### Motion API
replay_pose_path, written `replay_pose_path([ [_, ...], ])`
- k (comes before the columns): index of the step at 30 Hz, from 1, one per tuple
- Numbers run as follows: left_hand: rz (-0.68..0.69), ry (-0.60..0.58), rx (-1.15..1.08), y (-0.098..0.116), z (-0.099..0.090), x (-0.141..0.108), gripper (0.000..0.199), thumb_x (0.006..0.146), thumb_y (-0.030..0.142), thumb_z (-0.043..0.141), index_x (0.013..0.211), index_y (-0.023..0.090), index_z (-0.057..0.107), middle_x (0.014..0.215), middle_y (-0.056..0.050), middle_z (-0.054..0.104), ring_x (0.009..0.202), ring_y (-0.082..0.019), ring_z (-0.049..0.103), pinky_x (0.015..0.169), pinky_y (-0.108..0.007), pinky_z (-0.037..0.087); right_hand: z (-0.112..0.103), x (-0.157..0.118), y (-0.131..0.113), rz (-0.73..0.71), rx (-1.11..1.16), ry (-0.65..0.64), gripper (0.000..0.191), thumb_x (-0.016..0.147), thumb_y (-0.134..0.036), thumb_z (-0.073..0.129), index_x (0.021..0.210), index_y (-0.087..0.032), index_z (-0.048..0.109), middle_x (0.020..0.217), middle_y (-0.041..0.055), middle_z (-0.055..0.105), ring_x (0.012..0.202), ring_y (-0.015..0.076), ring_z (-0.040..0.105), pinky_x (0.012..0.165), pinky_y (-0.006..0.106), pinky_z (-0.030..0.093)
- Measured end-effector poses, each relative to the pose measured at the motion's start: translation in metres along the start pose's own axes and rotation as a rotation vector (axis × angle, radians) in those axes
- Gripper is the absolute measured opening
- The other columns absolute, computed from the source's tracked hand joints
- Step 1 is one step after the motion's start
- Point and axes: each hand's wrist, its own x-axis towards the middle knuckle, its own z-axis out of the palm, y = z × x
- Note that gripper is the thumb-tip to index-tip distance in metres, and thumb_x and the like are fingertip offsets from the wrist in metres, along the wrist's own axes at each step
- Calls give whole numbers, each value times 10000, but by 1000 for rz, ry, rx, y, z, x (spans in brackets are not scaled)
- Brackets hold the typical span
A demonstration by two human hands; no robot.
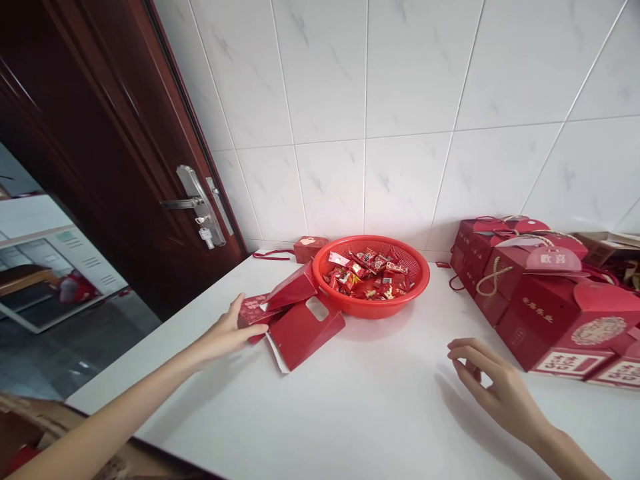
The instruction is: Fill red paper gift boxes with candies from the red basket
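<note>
an open cardboard box [140, 458] lies nearest, at the lower left beside the white surface [380, 413]. on that surface, the grip of the left hand [227, 333] is part-way open, thumb and fingers astride the end of a floral red carton [254, 307]; how firmly, i cannot tell. plain red cartons [306, 333] slant beside it, perhaps propped by a red basket [373, 309] whose walls seem to keep the wrapped packets [370, 263] together. the right hand [500, 387] hovers half curled, holding nothing. farther right, assembled boxes [530, 337] stand close-packed, probably to save room; a pink tag [553, 259] reads "歡喜", a white panel [573, 363] "囍"; the gold characters [537, 310] are too small to read surely.
</note>
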Motion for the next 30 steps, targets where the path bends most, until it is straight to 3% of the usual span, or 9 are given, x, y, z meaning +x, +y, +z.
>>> replay_pose_path([
  [2,20,65,39,12,5,4,1080,723,482,732,1605,227,163,1568,-210,402,1204,-302,643,875,-329,566,1,0,0,6,10,-14,167,994,-238,471,905,-228,611,939,71,674,491,87,558,445,218,491],
  [4,59,134,184,22,8,1,970,720,495,697,1552,191,300,1487,-221,487,1180,-329,651,909,-379,550,2,-1,0,6,17,-21,164,991,-238,472,908,-229,613,941,73,675,494,88,559,455,221,498],
  [6,20,56,331,26,12,-5,882,728,569,644,1473,159,411,1224,-193,663,1003,-344,713,833,-418,562,3,-2,0,6,19,-23,167,990,-239,469,910,-228,615,943,76,676,498,90,561,466,225,503],
  [8,-87,-120,355,22,18,-12,892,723,615,606,1451,137,411,917,-110,713,755,-319,729,675,-397,563,4,-3,1,15,15,-26,174,989,-238,460,909,-224,614,943,81,679,502,93,562,463,227,498],
  [11,-145,-242,211,5,28,-14,932,655,500,652,1459,149,339,719,10,630,612,-258,694,550,-319,519,6,-3,2,45,18,-46,191,987,-246,442,903,-218,612,946,92,686,506,101,564,464,236,496],
  [18,-142,-176,-131,-16,26,-4,970,508,302,657,1419,200,340,676,63,576,767,-269,710,654,-332,574,9,-3,-3,95,41,-96,226,976,-216,405,885,-217,612,962,100,689,520,114,556,475,256,488],
  [25,141,57,-134,39,-33,-9,662,626,439,668,1243,224,563,801,-23,676,721,-246,677,633,-323,540,13,-3,0,104,78,-89,220,977,-227,410,895,-221,614,953,89,687,518,119,568,496,266,497],
  [28,320,42,-54,73,-49,-15,648,671,525,688,1248,251,580,900,-39,698,801,-258,681,632,-290,521,16,-3,2,121,85,-89,221,981,-238,408,896,-221,612,949,88,688,521,120,568,500,266,496],
  [30,425,21,-6,94,-46,-21,570,711,573,661,1176,247,619,942,-50,702,858,-263,671,664,-284,520,19,-4,2,130,92,-98,218,980,-237,408,902,-221,611,948,85,687,530,120,569,514,268,502],
])
